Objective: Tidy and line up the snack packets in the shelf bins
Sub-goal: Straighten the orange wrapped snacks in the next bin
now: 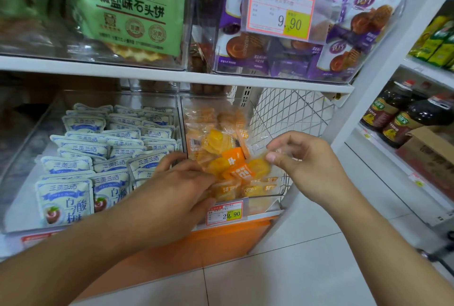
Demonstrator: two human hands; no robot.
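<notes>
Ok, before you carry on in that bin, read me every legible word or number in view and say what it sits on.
"椒盐味石头饼": green packet, upper left bin.
"9.90": price tag on the purple packets' bin.
"29.90": price tag below the orange packets.
"三蒸三晒" and "白酸梅": white-blue packets, lower left bin.
Small print on both tags, the purple packets and the bottle labels: too blurred to read.
</notes>
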